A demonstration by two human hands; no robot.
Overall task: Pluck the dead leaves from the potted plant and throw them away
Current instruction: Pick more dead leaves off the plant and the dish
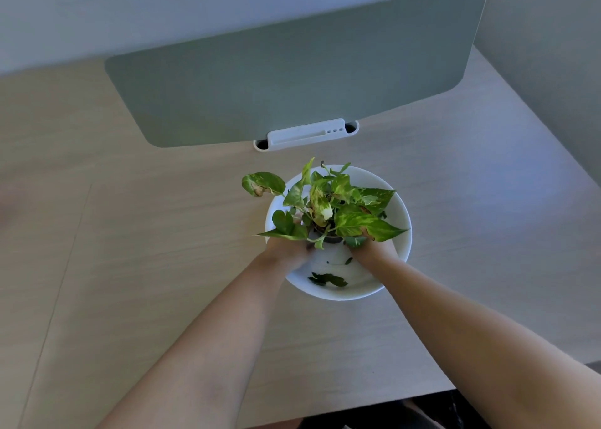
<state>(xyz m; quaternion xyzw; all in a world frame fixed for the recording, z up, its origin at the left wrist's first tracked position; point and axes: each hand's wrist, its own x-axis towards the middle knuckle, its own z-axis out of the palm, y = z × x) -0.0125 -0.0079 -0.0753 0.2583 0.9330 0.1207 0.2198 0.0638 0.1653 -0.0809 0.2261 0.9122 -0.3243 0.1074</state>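
A small pothos plant (pixel 338 207) grows in a little white pot (pixel 331 253) that sits inside a wide white round basin (pixel 404 223). One leaf with a brown, curled edge (pixel 260 186) sticks out to the left, and a yellowed leaf (pixel 320 206) hangs near the middle. My left hand (pixel 286 251) grips the pot's left side and my right hand (pixel 374 251) grips its right side. The fingertips of both are hidden under the leaves. A few dark green leaf pieces (pixel 328 279) lie on the basin's floor nearer to me.
The basin stands on a light wooden desk (pixel 146 249). A grey-green divider panel (pixel 292 80) rises behind it, held by a white bracket (pixel 305 135). The desk's front edge runs along the lower right, with dark floor (pixel 422 412) below.
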